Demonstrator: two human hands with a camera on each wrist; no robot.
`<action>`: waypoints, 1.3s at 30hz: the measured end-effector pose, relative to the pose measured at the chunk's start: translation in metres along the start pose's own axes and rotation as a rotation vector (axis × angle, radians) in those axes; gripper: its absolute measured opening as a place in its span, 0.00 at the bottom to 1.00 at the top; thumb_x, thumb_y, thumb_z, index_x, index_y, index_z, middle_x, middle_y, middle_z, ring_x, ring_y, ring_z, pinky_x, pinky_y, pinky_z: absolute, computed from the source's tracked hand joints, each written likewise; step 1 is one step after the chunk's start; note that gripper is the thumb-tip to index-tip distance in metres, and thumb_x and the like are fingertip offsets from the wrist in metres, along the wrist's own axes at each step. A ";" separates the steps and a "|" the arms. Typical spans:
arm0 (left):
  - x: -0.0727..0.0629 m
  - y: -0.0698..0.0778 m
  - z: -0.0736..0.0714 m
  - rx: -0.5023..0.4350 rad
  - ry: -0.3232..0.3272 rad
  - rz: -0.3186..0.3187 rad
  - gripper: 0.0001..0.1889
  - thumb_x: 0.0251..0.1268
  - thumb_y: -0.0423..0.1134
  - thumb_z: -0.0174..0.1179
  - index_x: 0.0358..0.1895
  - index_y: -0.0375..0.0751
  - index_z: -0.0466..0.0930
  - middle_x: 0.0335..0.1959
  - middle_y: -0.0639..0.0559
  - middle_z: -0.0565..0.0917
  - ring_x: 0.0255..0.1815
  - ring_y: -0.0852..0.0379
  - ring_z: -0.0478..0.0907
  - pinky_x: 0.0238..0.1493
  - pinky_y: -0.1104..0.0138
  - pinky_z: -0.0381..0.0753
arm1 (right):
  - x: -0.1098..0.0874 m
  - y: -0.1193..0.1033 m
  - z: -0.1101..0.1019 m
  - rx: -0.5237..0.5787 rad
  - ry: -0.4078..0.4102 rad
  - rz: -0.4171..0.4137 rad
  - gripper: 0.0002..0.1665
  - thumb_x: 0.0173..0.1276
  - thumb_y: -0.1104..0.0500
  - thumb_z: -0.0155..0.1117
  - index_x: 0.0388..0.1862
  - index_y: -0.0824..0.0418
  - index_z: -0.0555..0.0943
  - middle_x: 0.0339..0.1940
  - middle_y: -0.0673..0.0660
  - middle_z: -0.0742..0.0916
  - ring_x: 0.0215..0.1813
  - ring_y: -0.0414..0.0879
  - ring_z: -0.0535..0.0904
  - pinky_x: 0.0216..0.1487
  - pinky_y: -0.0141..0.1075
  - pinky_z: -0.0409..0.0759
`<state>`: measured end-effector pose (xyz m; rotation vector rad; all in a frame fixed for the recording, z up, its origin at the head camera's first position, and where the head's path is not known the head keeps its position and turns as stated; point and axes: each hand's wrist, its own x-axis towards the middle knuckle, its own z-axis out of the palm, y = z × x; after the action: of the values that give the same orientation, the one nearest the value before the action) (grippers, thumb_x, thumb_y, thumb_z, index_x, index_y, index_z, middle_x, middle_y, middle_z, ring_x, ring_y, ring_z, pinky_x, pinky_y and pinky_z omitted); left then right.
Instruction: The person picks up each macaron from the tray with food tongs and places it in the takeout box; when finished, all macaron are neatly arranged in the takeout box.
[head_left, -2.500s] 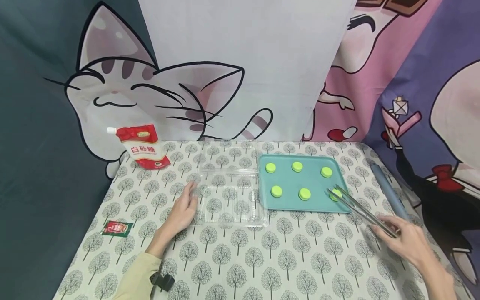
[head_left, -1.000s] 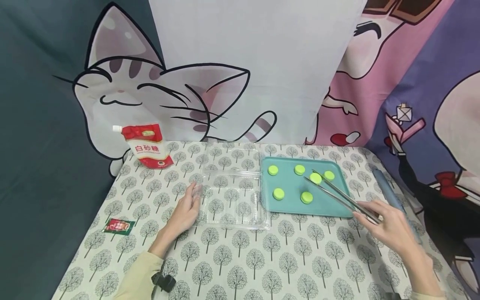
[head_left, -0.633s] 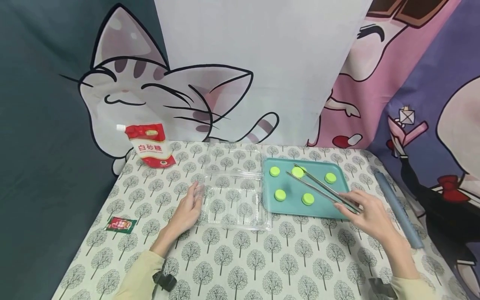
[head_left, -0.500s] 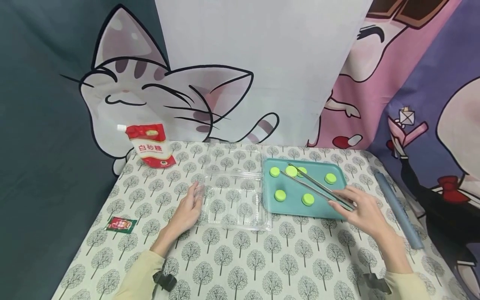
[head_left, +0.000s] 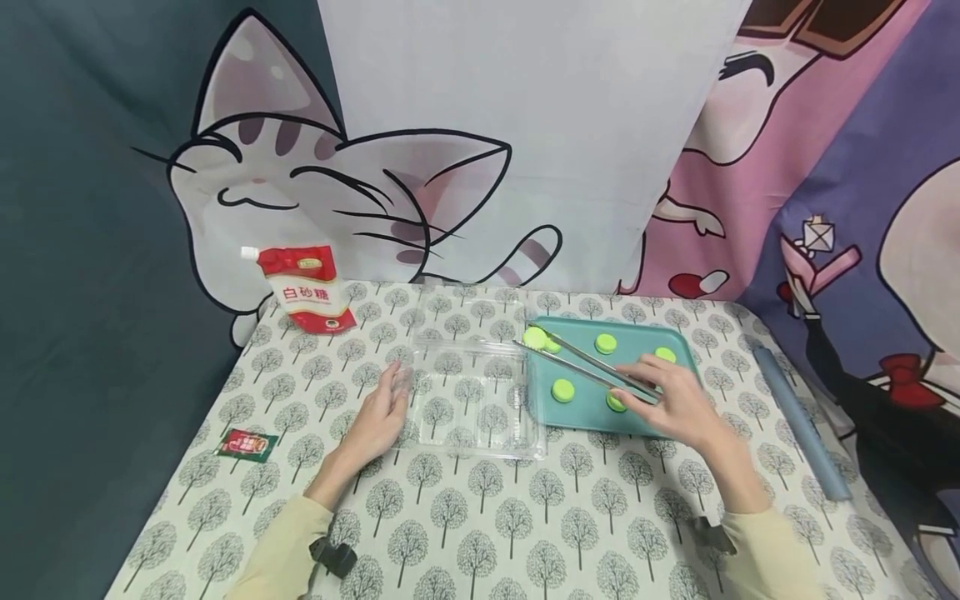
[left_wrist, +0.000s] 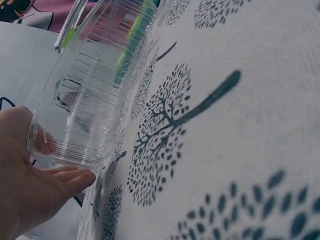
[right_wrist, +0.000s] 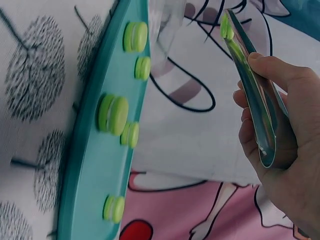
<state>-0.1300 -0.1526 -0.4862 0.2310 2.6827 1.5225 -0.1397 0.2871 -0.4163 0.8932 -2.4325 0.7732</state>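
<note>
My left hand (head_left: 378,417) holds the left edge of a clear plastic clamshell container (head_left: 468,454), which lies with its lid folded back. In the left wrist view, fingers and thumb sit around the container's corner (left_wrist: 95,155). My right hand (head_left: 671,400) grips metal tongs (head_left: 581,367). One lime-green macaron (head_left: 534,337) is pinched between the tong tips, raised near the left rim of the teal tray (head_left: 585,421). Several more macarons (head_left: 563,390) stay on the tray; part of one is hidden behind the right hand. The right wrist view shows the tongs (right_wrist: 260,115) held between thumb and fingers.
A red and white sugar pouch (head_left: 307,287) lies at the back left. A small red and green sachet (head_left: 247,444) lies at the left. A blue-grey rod-like item (head_left: 802,425) lies along the right edge of the tree-patterned tablecloth (head_left: 480,542).
The tongs picked up the macaron from the tray's front right corner. My right hand has carried it left across the tray toward the container. My left hand stayed at the container's edge.
</note>
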 end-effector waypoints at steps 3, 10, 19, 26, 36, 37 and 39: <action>0.000 -0.002 0.000 0.000 0.000 0.008 0.31 0.81 0.34 0.42 0.80 0.29 0.44 0.77 0.33 0.64 0.73 0.36 0.69 0.78 0.47 0.63 | 0.008 -0.004 0.007 0.009 -0.037 -0.009 0.20 0.50 0.64 0.79 0.45 0.65 0.88 0.28 0.48 0.82 0.26 0.41 0.73 0.29 0.27 0.73; 0.000 -0.001 -0.001 -0.006 -0.007 0.005 0.32 0.81 0.35 0.43 0.80 0.30 0.43 0.77 0.33 0.64 0.74 0.36 0.69 0.79 0.48 0.62 | 0.027 -0.018 0.023 0.037 -0.159 -0.003 0.19 0.58 0.61 0.77 0.48 0.64 0.87 0.32 0.53 0.86 0.29 0.40 0.77 0.32 0.34 0.82; 0.000 0.001 -0.001 -0.008 -0.011 0.000 0.32 0.81 0.35 0.42 0.80 0.30 0.43 0.77 0.34 0.64 0.74 0.37 0.68 0.79 0.48 0.63 | 0.050 -0.036 0.045 0.030 -0.352 -0.018 0.20 0.67 0.53 0.71 0.53 0.62 0.87 0.36 0.52 0.85 0.28 0.36 0.72 0.34 0.30 0.80; -0.001 0.001 -0.001 -0.009 -0.008 0.000 0.32 0.81 0.34 0.42 0.80 0.31 0.44 0.77 0.35 0.64 0.75 0.38 0.68 0.79 0.49 0.62 | 0.066 -0.044 0.063 0.018 -0.448 -0.027 0.20 0.69 0.53 0.69 0.53 0.63 0.86 0.44 0.58 0.89 0.41 0.47 0.84 0.54 0.43 0.87; 0.000 -0.001 -0.002 0.007 -0.008 -0.004 0.32 0.81 0.36 0.42 0.81 0.32 0.44 0.77 0.35 0.65 0.74 0.38 0.69 0.79 0.49 0.63 | 0.080 -0.048 0.087 -0.042 -0.529 -0.034 0.22 0.69 0.50 0.69 0.53 0.64 0.86 0.55 0.62 0.88 0.53 0.54 0.86 0.66 0.47 0.83; 0.001 -0.001 -0.001 0.009 -0.006 -0.004 0.32 0.81 0.36 0.42 0.81 0.32 0.44 0.77 0.36 0.65 0.74 0.38 0.69 0.79 0.48 0.63 | 0.081 -0.048 0.089 -0.047 -0.535 -0.039 0.22 0.68 0.50 0.70 0.53 0.64 0.86 0.56 0.63 0.88 0.57 0.56 0.85 0.68 0.48 0.81; 0.001 -0.003 -0.001 0.012 -0.007 0.001 0.32 0.81 0.36 0.42 0.81 0.32 0.44 0.77 0.35 0.65 0.74 0.38 0.70 0.78 0.48 0.63 | 0.082 -0.047 0.093 -0.052 -0.552 -0.046 0.21 0.69 0.51 0.68 0.53 0.64 0.86 0.57 0.64 0.87 0.61 0.58 0.84 0.71 0.49 0.79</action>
<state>-0.1312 -0.1545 -0.4879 0.2380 2.6875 1.5032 -0.1828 0.1619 -0.4241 1.2708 -2.8669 0.4855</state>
